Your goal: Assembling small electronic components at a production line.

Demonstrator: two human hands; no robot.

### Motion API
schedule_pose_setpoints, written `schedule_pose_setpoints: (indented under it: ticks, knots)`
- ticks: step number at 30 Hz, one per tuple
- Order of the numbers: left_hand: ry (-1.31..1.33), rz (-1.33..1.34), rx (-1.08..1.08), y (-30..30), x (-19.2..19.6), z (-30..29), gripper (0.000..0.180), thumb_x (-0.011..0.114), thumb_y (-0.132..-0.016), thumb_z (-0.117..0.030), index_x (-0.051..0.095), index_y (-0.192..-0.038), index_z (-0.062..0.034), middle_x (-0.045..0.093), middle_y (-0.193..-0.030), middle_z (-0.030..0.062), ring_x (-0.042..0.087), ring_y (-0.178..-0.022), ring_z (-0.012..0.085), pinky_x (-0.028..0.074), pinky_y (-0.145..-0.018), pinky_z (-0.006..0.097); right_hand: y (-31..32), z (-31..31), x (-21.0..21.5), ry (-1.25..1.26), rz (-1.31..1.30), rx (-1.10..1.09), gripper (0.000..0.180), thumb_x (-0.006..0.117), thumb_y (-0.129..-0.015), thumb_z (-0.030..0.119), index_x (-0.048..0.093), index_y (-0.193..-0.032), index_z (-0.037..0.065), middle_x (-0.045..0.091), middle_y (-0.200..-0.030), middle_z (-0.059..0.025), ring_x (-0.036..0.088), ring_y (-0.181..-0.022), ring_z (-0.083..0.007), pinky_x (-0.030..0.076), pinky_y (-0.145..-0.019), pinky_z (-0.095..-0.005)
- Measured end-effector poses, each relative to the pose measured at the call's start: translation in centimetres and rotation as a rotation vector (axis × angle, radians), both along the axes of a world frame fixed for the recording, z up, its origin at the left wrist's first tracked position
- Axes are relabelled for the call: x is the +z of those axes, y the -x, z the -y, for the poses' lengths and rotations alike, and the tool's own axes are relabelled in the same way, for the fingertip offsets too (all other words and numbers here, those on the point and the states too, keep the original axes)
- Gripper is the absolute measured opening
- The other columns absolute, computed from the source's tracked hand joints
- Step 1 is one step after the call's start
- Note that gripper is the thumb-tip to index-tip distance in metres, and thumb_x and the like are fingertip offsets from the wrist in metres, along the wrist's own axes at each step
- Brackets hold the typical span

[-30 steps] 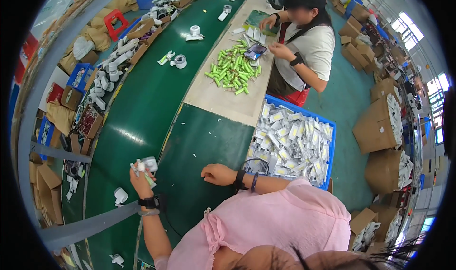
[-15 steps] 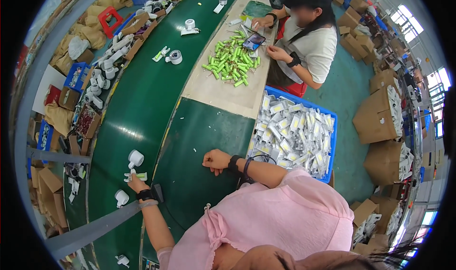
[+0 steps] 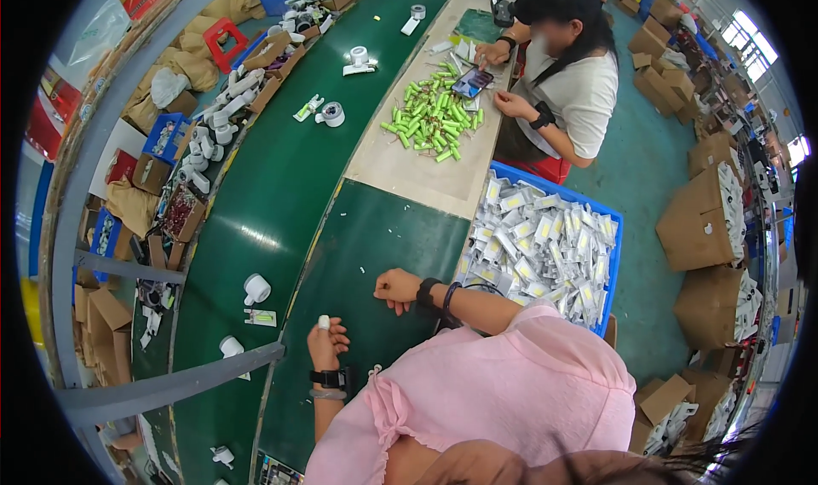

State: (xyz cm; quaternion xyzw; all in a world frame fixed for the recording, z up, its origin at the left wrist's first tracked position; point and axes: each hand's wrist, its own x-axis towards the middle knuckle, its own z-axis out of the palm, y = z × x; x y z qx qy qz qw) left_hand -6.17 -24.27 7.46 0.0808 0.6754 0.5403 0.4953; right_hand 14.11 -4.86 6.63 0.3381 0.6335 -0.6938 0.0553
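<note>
My left hand (image 3: pixel 327 345) is above the green work surface (image 3: pixel 345 251), close to its left edge. Its fingers are apart and slightly bent, with nothing seen in them; a white cover or wrap sits on the thumb tip. Just left of it on the green belt (image 3: pixel 223 276) lies a flat white part with a green battery cell (image 3: pixel 262 318), below a round white lamp head (image 3: pixel 256 289). My right hand (image 3: pixel 397 290) rests over the work surface with its fingers curled in, nothing visible in them. Near that forearm stands a blue crate (image 3: pixel 613 268) of bagged panels (image 3: pixel 545 238).
A grey metal bar (image 3: pixel 170 386) crosses the belt at lower left. More white lamp heads (image 3: pixel 330 114) lie along the belt. Across the far board (image 3: pixel 409 178), a co-worker (image 3: pixel 571 84) sits by a heap of green battery cells (image 3: pixel 434 114) and a phone (image 3: pixel 472 82). Cardboard boxes (image 3: pixel 703 216) line the right.
My left hand has let go of the white part with the battery cell, leaving it on the belt, and has moved right over the work surface. The right hand stays in nearly the same pose.
</note>
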Motion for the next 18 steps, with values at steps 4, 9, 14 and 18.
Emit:
schedule_pose_setpoints:
  ticks: [4, 9, 14, 18]
  knots:
    - [0.165, 0.052, -0.092, -0.6, -2.6, 1.8, 0.047, 0.041, -0.103, -0.041, 0.063, -0.098, 0.0002, 0.066, -0.074, 0.0082, 0.061, -0.048, 0.0144, 0.046, -0.038, 0.026, 0.0, 0.0, 0.2, 0.015, 0.003, 0.015, 0.022, 0.056, -0.097, 0.021, 0.061, -0.095, 0.000, 0.066, -0.069, -0.0086, 0.066, -0.051, -0.0174, 0.050, -0.039, -0.0286]
    - [0.163, 0.063, 0.075, -1.0, -2.7, 1.4, 0.050, 0.039, -0.103, -0.042, 0.061, -0.096, 0.0025, 0.064, -0.065, 0.0121, 0.058, -0.039, 0.0192, 0.044, -0.032, 0.028, -0.2, -0.1, -0.3, 0.020, -0.003, 0.012, 0.022, 0.055, -0.097, 0.021, 0.061, -0.095, 0.000, 0.066, -0.069, -0.0088, 0.067, -0.051, -0.0174, 0.051, -0.039, -0.0287]
    - [0.126, -0.035, 0.067, -1.5, -3.4, 1.7, 0.043, 0.037, -0.103, -0.033, 0.059, -0.095, 0.0034, 0.065, -0.066, 0.0142, 0.058, -0.039, 0.0205, 0.044, -0.031, 0.027, -0.3, 0.0, 0.2, 0.006, 0.003, 0.008, 0.022, 0.055, -0.097, 0.021, 0.061, -0.093, -0.001, 0.066, -0.069, -0.0090, 0.068, -0.053, -0.0175, 0.053, -0.041, -0.0288]
    - [0.122, -0.012, 0.058, -1.4, -3.1, 1.7, 0.042, 0.036, -0.103, -0.031, 0.058, -0.095, 0.0038, 0.065, -0.066, 0.0157, 0.058, -0.039, 0.0210, 0.044, -0.031, 0.028, 0.2, -0.4, -0.1, -0.034, -0.015, 0.148, 0.021, 0.058, -0.095, 0.022, 0.063, -0.095, 0.001, 0.068, -0.073, -0.0083, 0.069, -0.061, -0.0170, 0.055, -0.052, -0.0298]
